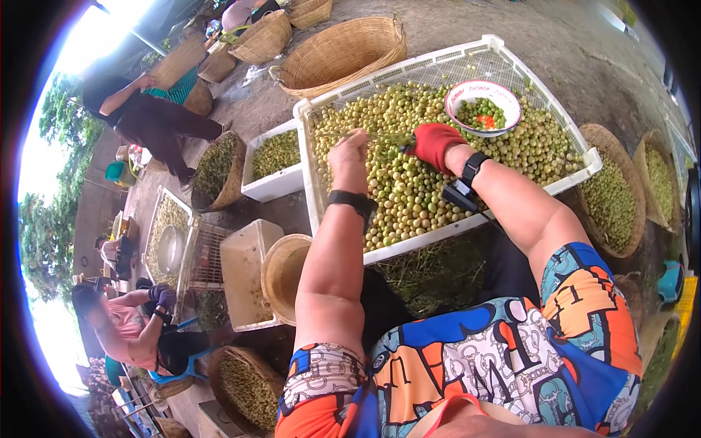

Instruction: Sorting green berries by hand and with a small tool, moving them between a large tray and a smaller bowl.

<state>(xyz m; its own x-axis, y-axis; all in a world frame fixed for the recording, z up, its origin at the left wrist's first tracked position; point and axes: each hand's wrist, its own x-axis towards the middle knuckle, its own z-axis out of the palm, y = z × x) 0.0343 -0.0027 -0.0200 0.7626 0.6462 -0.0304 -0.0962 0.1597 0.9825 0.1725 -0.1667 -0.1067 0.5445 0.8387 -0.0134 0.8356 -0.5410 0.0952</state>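
My bare left hand [349, 152] is closed on one end of a thin green stem [386, 138]. The stem runs across to my right hand [436, 145], which wears a red glove and grips its other end. A small dark piece shows at the glove's fingertips; what it is I cannot tell. Both hands are above a white plastic mesh tray [539, 74] heaped with round yellow-green fruits [405, 205]. Beyond my right hand, a white enamel bowl [512, 117] with a red rim rests on the fruits and holds smaller green ones.
A white box [274, 183] of fruits adjoins the tray's left side. Below it are a pale plastic tub [243, 284] and a round bucket [287, 268]. A large wicker basket [345, 52] lies beyond; fruit-filled baskets [608, 191] stand at right. A seated person [128, 334] and a bending person [148, 120] are at left.
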